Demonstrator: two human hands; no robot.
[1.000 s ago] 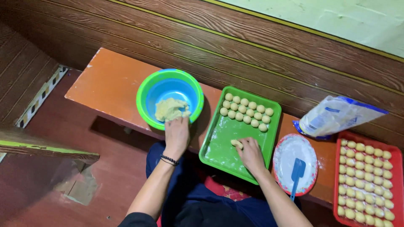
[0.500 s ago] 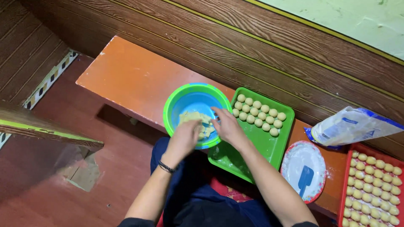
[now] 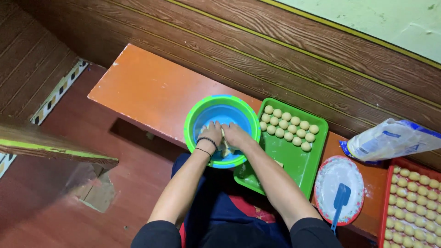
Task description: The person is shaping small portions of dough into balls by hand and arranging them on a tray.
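Observation:
A green and blue bowl stands on an orange bench and holds pale dough. My left hand and my right hand are both inside the bowl, pressed together on the dough. Black bands circle my left wrist. To the right of the bowl sits a green tray with several small dough balls in rows at its far end.
A white plate dusted with flour carries a blue spatula. A red tray full of dough balls sits at the far right. A plastic flour bag lies behind it. A dark wooden wall runs behind the bench.
My right hand left the green tray and joined my left hand inside the bowl. Both hands now press on the dough. The view has shifted left.

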